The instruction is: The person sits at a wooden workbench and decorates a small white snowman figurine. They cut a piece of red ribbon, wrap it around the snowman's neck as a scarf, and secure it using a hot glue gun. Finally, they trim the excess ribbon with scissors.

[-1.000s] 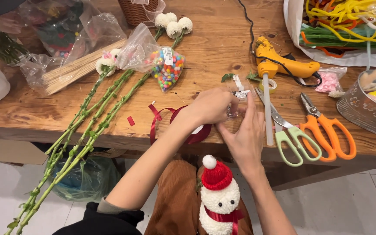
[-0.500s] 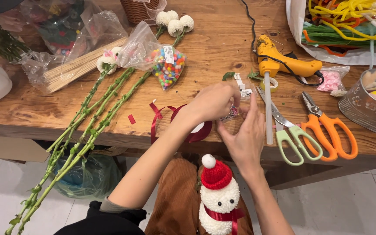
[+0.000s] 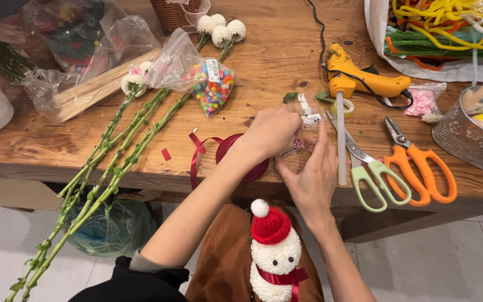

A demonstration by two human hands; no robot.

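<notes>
Pinching what looks like a small clear packet (image 3: 299, 144) of pink bits between my left hand (image 3: 272, 131) and right hand (image 3: 308, 179) fingers, both closed on it above the bench (image 3: 40, 151), I judge it barely opened, contents still inside.

Two hands, left (image 3: 272, 133) and right (image 3: 310, 173), at centre. Two scissors at 3 o'clock: green (image 3: 367, 170), orange (image 3: 417, 162). One glue gun (image 3: 359, 78) at 1 o'clock. One glue stick (image 3: 341, 137). One bead bag (image 3: 213, 84) at 11 o'clock. One snowman (image 3: 275, 251) at 6 o'clock. One ribbon spool (image 3: 236, 154).
</notes>
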